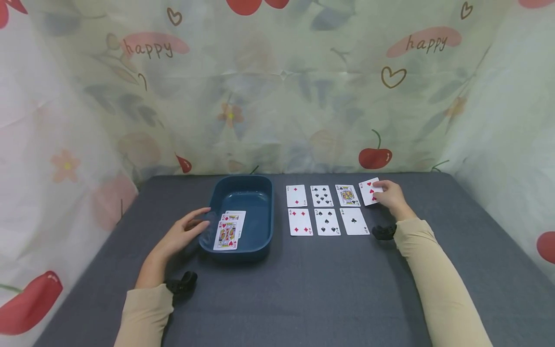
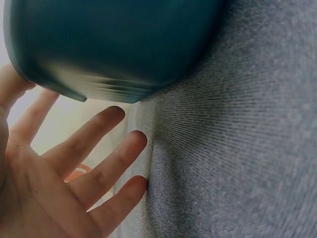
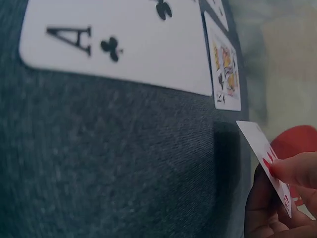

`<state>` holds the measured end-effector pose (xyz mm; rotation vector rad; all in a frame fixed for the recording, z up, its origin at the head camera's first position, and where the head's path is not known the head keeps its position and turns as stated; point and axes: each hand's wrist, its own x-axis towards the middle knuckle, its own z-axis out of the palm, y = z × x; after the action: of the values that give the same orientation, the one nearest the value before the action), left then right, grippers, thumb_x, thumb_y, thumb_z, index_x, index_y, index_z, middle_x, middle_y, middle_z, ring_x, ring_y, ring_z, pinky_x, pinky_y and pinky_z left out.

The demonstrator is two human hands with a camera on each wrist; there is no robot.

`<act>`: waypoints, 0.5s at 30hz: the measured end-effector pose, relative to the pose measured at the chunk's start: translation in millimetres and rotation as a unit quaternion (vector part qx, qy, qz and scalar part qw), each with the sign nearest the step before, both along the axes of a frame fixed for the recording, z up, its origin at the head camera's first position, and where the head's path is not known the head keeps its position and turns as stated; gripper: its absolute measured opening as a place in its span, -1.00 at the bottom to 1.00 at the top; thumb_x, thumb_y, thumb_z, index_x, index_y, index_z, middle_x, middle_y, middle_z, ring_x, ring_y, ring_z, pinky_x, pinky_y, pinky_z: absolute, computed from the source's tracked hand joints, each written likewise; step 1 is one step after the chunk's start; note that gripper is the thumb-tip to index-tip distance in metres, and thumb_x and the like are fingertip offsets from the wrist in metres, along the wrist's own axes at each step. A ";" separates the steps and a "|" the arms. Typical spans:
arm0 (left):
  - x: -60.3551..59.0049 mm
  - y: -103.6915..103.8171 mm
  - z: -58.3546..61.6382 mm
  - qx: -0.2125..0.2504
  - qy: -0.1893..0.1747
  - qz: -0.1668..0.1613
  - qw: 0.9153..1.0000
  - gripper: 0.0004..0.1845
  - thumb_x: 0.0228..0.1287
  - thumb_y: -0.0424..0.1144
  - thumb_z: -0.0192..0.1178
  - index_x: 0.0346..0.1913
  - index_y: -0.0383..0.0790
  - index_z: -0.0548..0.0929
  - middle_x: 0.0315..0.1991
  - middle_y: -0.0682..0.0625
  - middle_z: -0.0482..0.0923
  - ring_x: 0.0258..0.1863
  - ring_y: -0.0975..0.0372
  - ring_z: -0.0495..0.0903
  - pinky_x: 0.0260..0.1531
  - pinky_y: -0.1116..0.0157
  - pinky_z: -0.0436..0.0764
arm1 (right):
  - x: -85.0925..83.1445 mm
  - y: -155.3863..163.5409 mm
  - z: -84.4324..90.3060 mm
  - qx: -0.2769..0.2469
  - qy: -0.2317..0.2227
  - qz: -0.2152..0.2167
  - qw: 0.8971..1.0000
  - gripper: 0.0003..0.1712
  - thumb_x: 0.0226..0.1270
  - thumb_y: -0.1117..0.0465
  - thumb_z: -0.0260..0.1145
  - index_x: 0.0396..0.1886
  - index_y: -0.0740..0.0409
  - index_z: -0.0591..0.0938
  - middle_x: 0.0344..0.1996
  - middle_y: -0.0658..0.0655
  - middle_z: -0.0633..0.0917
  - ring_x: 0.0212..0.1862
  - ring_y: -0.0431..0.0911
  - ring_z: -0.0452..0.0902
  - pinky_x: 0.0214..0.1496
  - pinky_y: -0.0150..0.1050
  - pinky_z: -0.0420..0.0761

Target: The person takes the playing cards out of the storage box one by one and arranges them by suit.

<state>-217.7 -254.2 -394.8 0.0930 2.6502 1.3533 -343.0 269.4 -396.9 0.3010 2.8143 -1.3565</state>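
Observation:
My right hand [image 1: 392,197] pinches a playing card with red hearts [image 1: 367,191] between thumb and fingers. In the right wrist view that heart card [image 3: 265,161] is tilted, raised off the cloth at its near side. Left of it lie a black-suited king [image 1: 347,195] and, lower, the ace of clubs [image 1: 354,221]. My left hand [image 1: 179,233] is at the left rim of a blue bin [image 1: 270,212]. Its fingers are spread in the left wrist view, some lying at the bin's edge. Inside the bin, a red king card [image 1: 226,236] overlaps other cards.
More face-up cards continue the two rows leftward, including a spade card [image 1: 322,196] above and a diamond card [image 1: 300,222] below. A dark grey cloth [image 1: 303,299] covers the table. Patterned curtains [image 1: 282,96] hang behind and at both sides.

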 end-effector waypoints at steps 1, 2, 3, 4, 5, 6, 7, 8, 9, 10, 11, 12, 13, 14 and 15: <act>0.0 -0.1 0.0 0.001 0.000 0.000 1.000 -0.36 0.36 0.10 -0.01 0.42 0.04 0.14 0.45 -0.24 0.03 0.39 -0.19 0.13 0.27 -0.23 0.19 | -0.5 0.7 -0.7 0.000 -0.003 -0.003 1.000 -0.48 0.27 0.37 0.02 0.25 0.40 0.34 0.33 0.51 0.20 0.35 0.29 0.15 0.34 0.12 0.30; 0.0 -0.2 0.1 0.000 0.000 -0.001 1.000 -0.36 0.36 0.11 -0.01 0.42 0.04 0.14 0.45 -0.24 0.03 0.39 -0.19 0.13 0.26 -0.23 0.19 | -0.8 1.2 -1.3 0.003 -0.005 -0.006 1.000 -0.49 0.28 0.37 0.02 0.24 0.40 0.35 0.32 0.51 0.21 0.36 0.29 0.14 0.34 0.12 0.29; 0.1 -0.3 0.2 0.000 0.000 -0.001 1.000 -0.36 0.35 0.11 -0.01 0.42 0.04 0.14 0.45 -0.24 0.03 0.39 -0.19 0.13 0.26 -0.23 0.19 | -1.4 1.7 -2.0 0.004 -0.007 -0.010 1.000 -0.49 0.28 0.37 0.03 0.24 0.40 0.35 0.32 0.51 0.22 0.35 0.29 0.15 0.34 0.12 0.29; 0.1 -0.3 0.2 0.000 0.000 -0.001 1.000 -0.36 0.35 0.11 -0.01 0.42 0.04 0.14 0.45 -0.24 0.03 0.39 -0.19 0.13 0.26 -0.23 0.19 | -2.2 2.1 -2.9 0.005 -0.007 -0.013 1.000 -0.50 0.28 0.36 0.03 0.23 0.40 0.36 0.31 0.51 0.23 0.34 0.29 0.17 0.34 0.12 0.29; 0.2 -0.4 0.2 0.001 0.001 -0.001 1.000 -0.36 0.35 0.11 -0.01 0.42 0.04 0.14 0.45 -0.24 0.03 0.39 -0.18 0.14 0.26 -0.23 0.19 | -3.0 2.7 -3.7 0.008 -0.009 -0.015 1.000 -0.50 0.28 0.36 0.03 0.23 0.39 0.37 0.31 0.51 0.23 0.34 0.29 0.17 0.34 0.12 0.29; 0.2 -0.4 0.1 0.001 0.001 -0.002 1.000 -0.37 0.36 0.10 -0.01 0.42 0.04 0.14 0.45 -0.24 0.04 0.39 -0.18 0.14 0.26 -0.23 0.19 | -3.9 3.2 -4.3 0.010 -0.009 -0.017 1.000 -0.51 0.28 0.36 0.03 0.22 0.39 0.37 0.31 0.50 0.24 0.34 0.29 0.17 0.34 0.12 0.28; 0.2 -0.5 0.0 0.002 0.002 -0.002 1.000 -0.37 0.36 0.10 -0.01 0.42 0.04 0.14 0.45 -0.24 0.04 0.39 -0.18 0.14 0.27 -0.23 0.19 | -4.6 3.6 -5.0 0.012 -0.008 -0.019 1.000 -0.51 0.27 0.36 0.04 0.22 0.39 0.38 0.31 0.50 0.25 0.34 0.29 0.18 0.35 0.12 0.28; 0.1 -0.5 -0.1 0.002 0.003 -0.003 1.000 -0.37 0.36 0.09 -0.01 0.42 0.04 0.14 0.45 -0.24 0.04 0.39 -0.18 0.14 0.27 -0.23 0.19 | -5.2 3.7 -5.3 0.015 -0.007 -0.020 1.000 -0.51 0.27 0.36 0.04 0.21 0.39 0.38 0.30 0.50 0.26 0.34 0.29 0.18 0.35 0.12 0.27; 0.1 -0.6 -0.3 0.003 0.004 -0.004 1.000 -0.37 0.36 0.09 -0.01 0.42 0.03 0.14 0.45 -0.24 0.04 0.39 -0.18 0.14 0.27 -0.23 0.19 | -5.8 4.0 -5.7 0.017 -0.006 -0.020 1.000 -0.51 0.27 0.36 0.05 0.21 0.40 0.39 0.30 0.50 0.26 0.34 0.29 0.18 0.35 0.12 0.26; 0.0 -0.6 -0.4 0.003 0.004 -0.004 1.000 -0.37 0.37 0.09 -0.01 0.42 0.03 0.14 0.45 -0.24 0.04 0.39 -0.18 0.14 0.27 -0.23 0.19 | -6.3 4.1 -6.0 0.019 -0.005 -0.020 1.000 -0.52 0.27 0.36 0.05 0.20 0.39 0.40 0.30 0.49 0.27 0.34 0.29 0.18 0.36 0.12 0.26; -0.1 -0.6 -0.6 0.003 0.005 -0.004 1.000 -0.38 0.37 0.08 -0.01 0.42 0.03 0.14 0.45 -0.24 0.04 0.39 -0.18 0.14 0.27 -0.23 0.19 | -6.9 4.3 -6.3 0.020 -0.004 -0.020 1.000 -0.52 0.26 0.36 0.05 0.19 0.39 0.40 0.29 0.49 0.28 0.34 0.29 0.18 0.36 0.12 0.26; -0.2 -0.5 -0.7 0.003 0.005 -0.004 1.000 -0.38 0.37 0.08 -0.01 0.42 0.03 0.14 0.45 -0.24 0.04 0.39 -0.19 0.14 0.27 -0.23 0.19 | -7.4 4.7 -6.5 0.022 -0.003 -0.019 1.000 -0.53 0.26 0.37 0.06 0.18 0.40 0.41 0.28 0.50 0.29 0.34 0.30 0.19 0.35 0.12 0.26; -0.2 -0.5 -0.8 0.003 0.005 -0.003 1.000 -0.37 0.37 0.09 -0.01 0.42 0.03 0.14 0.45 -0.24 0.04 0.39 -0.19 0.13 0.27 -0.23 0.19 | -7.6 4.8 -6.7 0.024 -0.001 -0.019 1.000 -0.53 0.25 0.37 0.06 0.18 0.41 0.41 0.28 0.50 0.30 0.33 0.30 0.20 0.35 0.12 0.27; -0.2 -0.5 -0.9 0.002 0.004 -0.003 1.000 -0.37 0.36 0.09 -0.01 0.42 0.03 0.14 0.45 -0.24 0.03 0.39 -0.19 0.13 0.27 -0.23 0.19 | -7.7 5.0 -6.8 0.027 -0.001 -0.019 0.999 -0.53 0.25 0.37 0.07 0.17 0.41 0.42 0.27 0.50 0.30 0.32 0.30 0.20 0.34 0.12 0.27; -0.2 -0.5 -0.9 0.002 0.004 -0.002 1.000 -0.37 0.36 0.10 -0.01 0.42 0.04 0.14 0.45 -0.24 0.03 0.39 -0.19 0.13 0.27 -0.23 0.19 | -8.0 5.3 -7.0 0.028 0.000 -0.019 0.999 -0.53 0.25 0.37 0.07 0.17 0.41 0.42 0.27 0.50 0.31 0.32 0.30 0.21 0.34 0.12 0.28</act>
<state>-217.8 -254.7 -395.7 0.1051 2.6520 1.3595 -350.9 274.7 -403.9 0.3563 2.8654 -1.2854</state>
